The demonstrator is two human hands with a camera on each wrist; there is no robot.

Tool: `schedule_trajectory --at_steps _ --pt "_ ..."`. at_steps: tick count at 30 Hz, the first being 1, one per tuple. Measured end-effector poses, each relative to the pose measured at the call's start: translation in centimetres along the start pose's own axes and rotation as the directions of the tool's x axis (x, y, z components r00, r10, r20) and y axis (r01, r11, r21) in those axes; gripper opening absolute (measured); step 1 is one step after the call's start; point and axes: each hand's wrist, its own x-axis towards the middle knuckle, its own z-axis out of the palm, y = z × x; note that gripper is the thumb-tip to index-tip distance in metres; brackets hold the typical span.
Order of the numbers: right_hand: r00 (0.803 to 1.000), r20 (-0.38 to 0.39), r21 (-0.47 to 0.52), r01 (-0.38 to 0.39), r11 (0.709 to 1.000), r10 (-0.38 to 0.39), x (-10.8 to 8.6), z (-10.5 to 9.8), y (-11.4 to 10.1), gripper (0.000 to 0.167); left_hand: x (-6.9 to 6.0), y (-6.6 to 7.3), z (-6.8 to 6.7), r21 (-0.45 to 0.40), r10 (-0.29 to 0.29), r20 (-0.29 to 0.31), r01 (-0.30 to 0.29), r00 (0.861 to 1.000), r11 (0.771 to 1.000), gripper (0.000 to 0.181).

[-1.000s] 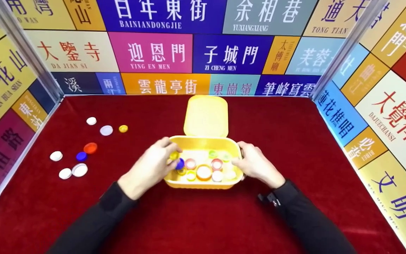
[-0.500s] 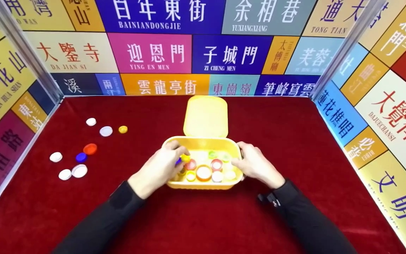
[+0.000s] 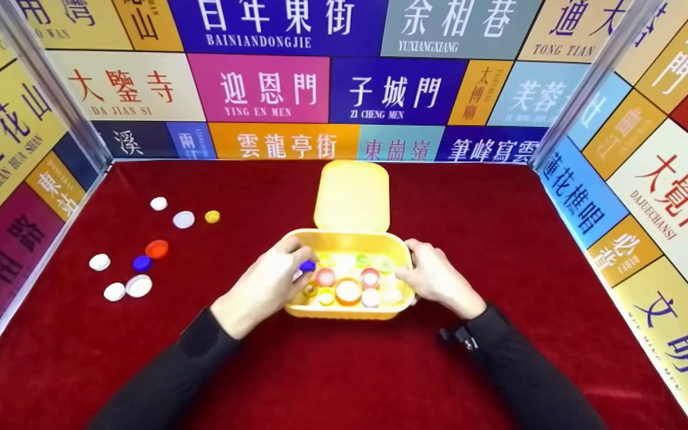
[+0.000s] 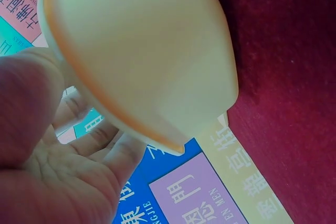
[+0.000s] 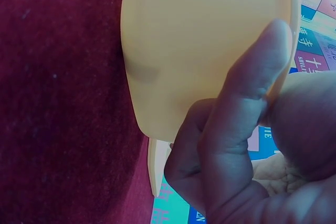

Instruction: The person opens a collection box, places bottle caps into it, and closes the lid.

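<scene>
A yellow plastic box (image 3: 344, 313) stands in the middle of the table, with several bottle caps inside, among them an orange-rimmed white cap (image 3: 348, 291) and a red-rimmed cap (image 3: 370, 277). My left hand (image 3: 260, 286) reaches over the box's left end and pinches a blue bottle cap (image 3: 307, 266). In the left wrist view, the box's outer wall (image 4: 147, 51) hides the left fingertips and that cap. My right hand (image 3: 439, 276) grips the right end of the box, thumb over the rim; in the right wrist view its curled fingers (image 5: 231, 114) press the outer wall.
The yellow lid (image 3: 353, 194) lies open behind the box. Several loose caps lie on the red cloth at left, including a red cap (image 3: 157, 249), a blue cap (image 3: 142, 263) and a yellow cap (image 3: 212, 217). Printed panels (image 3: 260, 89) wall the table.
My left hand moved inward over the box and let go of a yellow cap, which now lies inside. The blue cap stays between its fingers. The right hand keeps its grip.
</scene>
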Motion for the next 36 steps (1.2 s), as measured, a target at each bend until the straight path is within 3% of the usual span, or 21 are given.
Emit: schedule_trajectory --at_steps 17,29,36 --pt "1.000 0.000 -0.001 0.013 1.000 -0.013 0.3 -0.1 -0.1 0.047 -0.7 -0.3 -1.3 -0.005 -0.052 0.031 0.052 0.998 0.999 0.020" --pt "1.000 0.002 0.000 -0.002 1.000 0.002 0.0 -0.1 -0.1 0.047 -3.1 -1.8 -3.0 0.049 -0.132 0.000 0.132 0.991 0.990 0.034" --pt "1.000 -0.010 -0.016 0.004 1.000 -0.004 0.0 -0.2 0.0 0.047 -4.8 -2.6 -4.2 0.055 -0.216 0.010 0.215 0.976 0.975 0.038"
